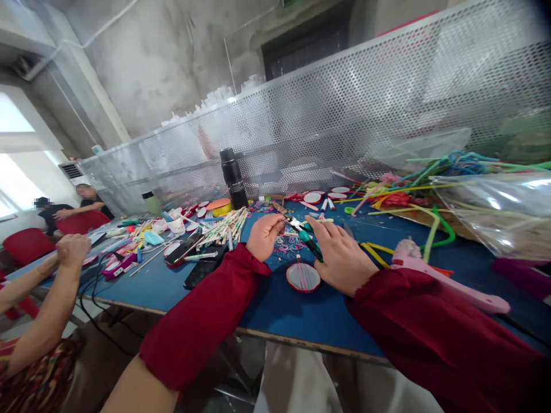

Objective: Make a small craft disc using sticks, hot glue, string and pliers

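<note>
My right hand [340, 250] is wrapped round a pair of pliers [306, 236] with green and black handles. The metal jaws point left, toward the fingertips of my left hand [266, 235]. Those left fingers are pinched together on something too small to make out, close to the jaws. Below, between my hands, a round red-rimmed disc [303, 277] lies on the blue table, with thin pinkish strands across its pale face. Behind the pliers, small coloured loops [287, 245] are scattered on the table.
A black bottle [233, 179] stands behind a heap of patterned sticks [224, 226]. A dark phone [202, 274] lies left of my left arm. On the right are a pink glue gun [451, 281], coloured pipe cleaners and plastic bags [499, 212]. A co-worker's arms [69, 269] reach in at left.
</note>
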Action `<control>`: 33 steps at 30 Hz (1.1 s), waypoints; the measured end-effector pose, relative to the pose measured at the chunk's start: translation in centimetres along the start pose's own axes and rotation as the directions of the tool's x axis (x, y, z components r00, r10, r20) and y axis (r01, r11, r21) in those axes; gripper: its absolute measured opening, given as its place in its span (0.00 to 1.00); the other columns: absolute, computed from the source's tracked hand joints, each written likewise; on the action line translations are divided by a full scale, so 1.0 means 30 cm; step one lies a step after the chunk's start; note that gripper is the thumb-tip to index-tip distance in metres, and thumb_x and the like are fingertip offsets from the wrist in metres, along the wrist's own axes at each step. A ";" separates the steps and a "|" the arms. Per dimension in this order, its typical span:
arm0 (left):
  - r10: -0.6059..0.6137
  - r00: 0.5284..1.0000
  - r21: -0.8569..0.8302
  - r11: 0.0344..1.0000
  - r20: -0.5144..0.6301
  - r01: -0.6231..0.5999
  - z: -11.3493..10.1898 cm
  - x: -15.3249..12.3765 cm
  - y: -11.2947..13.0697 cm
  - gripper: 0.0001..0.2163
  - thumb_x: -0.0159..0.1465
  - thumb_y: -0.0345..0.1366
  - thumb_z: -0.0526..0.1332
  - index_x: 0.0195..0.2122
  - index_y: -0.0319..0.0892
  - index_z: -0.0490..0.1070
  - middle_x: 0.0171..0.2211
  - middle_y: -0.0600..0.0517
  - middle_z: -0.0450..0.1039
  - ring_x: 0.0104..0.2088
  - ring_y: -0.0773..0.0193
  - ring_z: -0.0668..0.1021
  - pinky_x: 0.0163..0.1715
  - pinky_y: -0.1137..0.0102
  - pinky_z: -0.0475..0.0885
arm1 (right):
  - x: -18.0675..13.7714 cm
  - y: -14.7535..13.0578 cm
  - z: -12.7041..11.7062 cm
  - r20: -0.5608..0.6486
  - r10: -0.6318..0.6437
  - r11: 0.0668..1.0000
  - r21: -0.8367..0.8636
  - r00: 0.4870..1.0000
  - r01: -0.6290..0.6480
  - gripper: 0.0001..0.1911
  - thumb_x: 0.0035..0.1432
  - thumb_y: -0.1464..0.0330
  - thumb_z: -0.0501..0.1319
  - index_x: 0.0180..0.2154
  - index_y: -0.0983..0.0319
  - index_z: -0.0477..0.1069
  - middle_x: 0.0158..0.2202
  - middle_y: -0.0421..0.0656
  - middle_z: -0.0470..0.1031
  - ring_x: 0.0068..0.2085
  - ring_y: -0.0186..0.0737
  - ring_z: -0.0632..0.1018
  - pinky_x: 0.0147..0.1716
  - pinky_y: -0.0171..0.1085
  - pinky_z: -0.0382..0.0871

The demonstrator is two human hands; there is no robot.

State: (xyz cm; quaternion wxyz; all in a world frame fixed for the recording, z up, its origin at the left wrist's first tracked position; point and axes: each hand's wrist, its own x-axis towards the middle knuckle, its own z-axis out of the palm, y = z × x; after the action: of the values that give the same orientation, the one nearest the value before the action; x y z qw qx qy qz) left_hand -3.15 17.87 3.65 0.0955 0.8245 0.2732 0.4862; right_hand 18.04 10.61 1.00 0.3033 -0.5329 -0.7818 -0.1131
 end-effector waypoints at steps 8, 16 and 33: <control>0.033 0.999 0.026 0.999 0.005 -0.033 0.000 -0.002 -0.011 0.25 0.78 0.52 0.51 0.28 0.43 0.70 0.27 0.50 0.72 0.32 0.61 0.76 0.38 0.66 0.71 | 0.003 -0.001 -0.006 0.001 0.006 1.000 -0.007 1.000 -0.006 0.49 0.53 0.73 0.60 0.75 0.64 0.52 0.66 0.60 0.70 0.70 0.66 0.70 0.65 0.58 0.71; 0.041 0.999 0.065 0.997 0.001 -0.041 -0.006 0.004 -0.014 0.21 0.78 0.47 0.54 0.29 0.43 0.71 0.28 0.51 0.75 0.32 0.62 0.77 0.38 0.68 0.73 | 0.001 0.012 0.018 -0.026 -0.023 0.999 -0.027 0.999 0.023 0.46 0.55 0.72 0.60 0.74 0.66 0.54 0.65 0.59 0.71 0.69 0.63 0.71 0.68 0.55 0.70; -0.009 0.999 0.035 0.999 0.035 0.008 -0.007 0.006 -0.017 0.19 0.76 0.43 0.57 0.27 0.42 0.71 0.27 0.51 0.74 0.32 0.62 0.76 0.39 0.67 0.72 | 0.015 0.000 -0.010 0.125 0.032 0.998 0.057 0.992 -0.039 0.35 0.62 0.70 0.59 0.69 0.68 0.61 0.62 0.61 0.74 0.66 0.61 0.75 0.66 0.52 0.69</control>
State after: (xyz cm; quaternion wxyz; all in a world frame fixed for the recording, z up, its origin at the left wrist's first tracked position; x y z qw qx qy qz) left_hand -3.44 18.36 3.70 0.0880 0.8334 0.2834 0.4662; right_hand 18.03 10.79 1.50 0.2720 -0.5435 -0.7924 -0.0510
